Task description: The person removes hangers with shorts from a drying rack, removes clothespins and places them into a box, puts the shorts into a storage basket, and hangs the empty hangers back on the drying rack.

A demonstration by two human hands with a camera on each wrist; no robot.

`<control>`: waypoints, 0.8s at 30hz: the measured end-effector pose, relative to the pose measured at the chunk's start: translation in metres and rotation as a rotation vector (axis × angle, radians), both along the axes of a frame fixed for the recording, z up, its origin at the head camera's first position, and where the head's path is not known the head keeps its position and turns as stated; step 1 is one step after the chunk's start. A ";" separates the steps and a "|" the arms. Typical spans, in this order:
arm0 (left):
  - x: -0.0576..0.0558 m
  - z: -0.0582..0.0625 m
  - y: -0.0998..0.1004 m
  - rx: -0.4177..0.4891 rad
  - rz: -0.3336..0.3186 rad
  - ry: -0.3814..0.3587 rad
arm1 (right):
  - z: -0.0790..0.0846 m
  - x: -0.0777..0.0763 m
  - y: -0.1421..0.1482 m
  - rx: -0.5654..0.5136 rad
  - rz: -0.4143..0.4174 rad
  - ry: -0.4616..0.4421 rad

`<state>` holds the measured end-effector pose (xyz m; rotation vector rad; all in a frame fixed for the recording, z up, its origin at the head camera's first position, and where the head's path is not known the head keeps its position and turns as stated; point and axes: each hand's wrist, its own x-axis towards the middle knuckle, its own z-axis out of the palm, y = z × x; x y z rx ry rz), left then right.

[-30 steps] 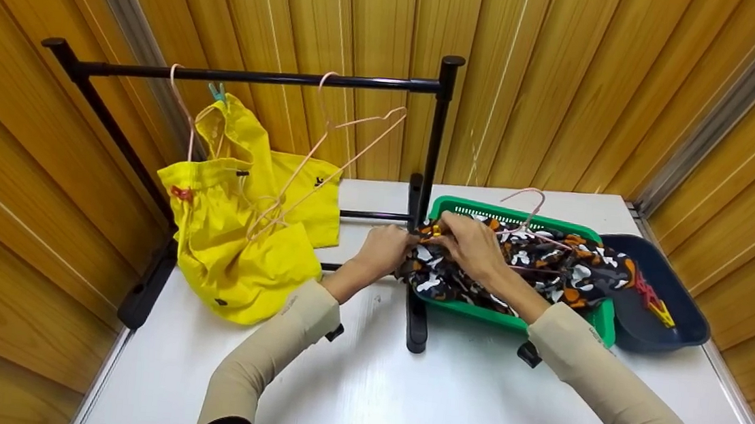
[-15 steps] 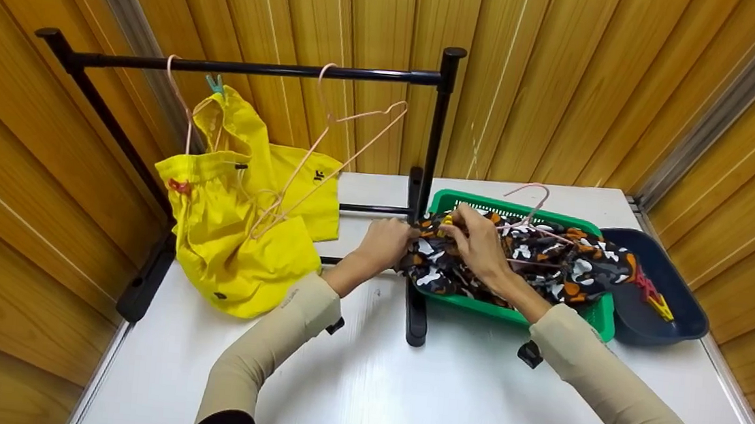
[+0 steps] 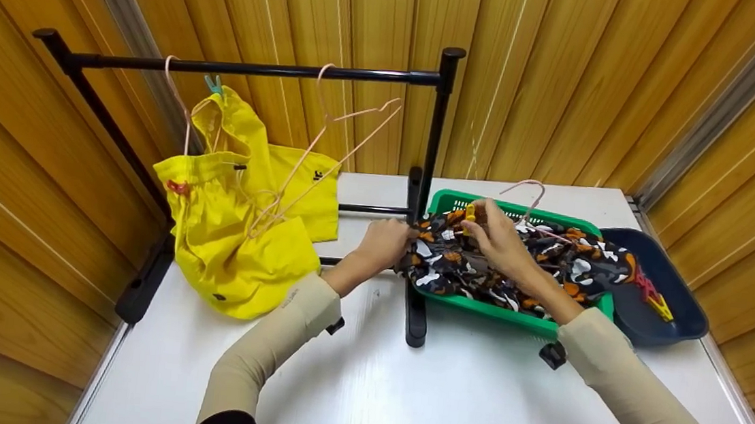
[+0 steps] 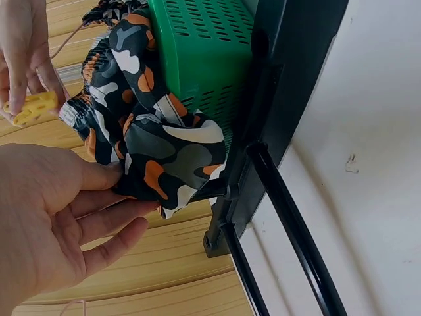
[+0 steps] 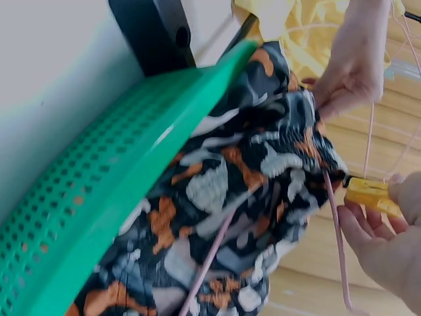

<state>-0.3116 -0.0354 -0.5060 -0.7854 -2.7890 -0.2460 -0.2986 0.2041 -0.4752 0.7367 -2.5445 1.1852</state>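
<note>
Camouflage shorts (image 3: pixel 574 263) in black, grey, white and orange lie bunched over a green basket (image 3: pixel 499 308), with a pink wire hanger (image 3: pixel 540 195) set in their gathered waistband. At their left end my left hand (image 3: pixel 383 243) pinches the fabric (image 4: pixel 174 158) between thumb and fingers. My right hand (image 3: pixel 503 243) pinches a yellow clothespin (image 3: pixel 470 219) over the shorts. Seen from the right wrist, the clothespin's tip (image 5: pixel 362 189) is right at the waistband edge, beside the hanger wire (image 5: pixel 337 243).
A black rack (image 3: pixel 260 72) stands at left, holding yellow shorts (image 3: pixel 242 272) on a hanger and a bare pink hanger (image 3: pixel 362 115). A navy basin (image 3: pixel 685 328) sits right of the basket. Above it, red and yellow clothespins (image 3: pixel 647 290) are at the shorts' right end.
My right hand has moved right and slightly up with the yellow clothespin, away from the left end of the shorts. The left hand keeps its pinch in nearly the same place.
</note>
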 end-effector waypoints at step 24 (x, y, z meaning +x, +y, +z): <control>-0.007 -0.001 -0.003 0.017 0.036 -0.043 | -0.001 -0.019 0.224 -0.505 -0.202 -0.441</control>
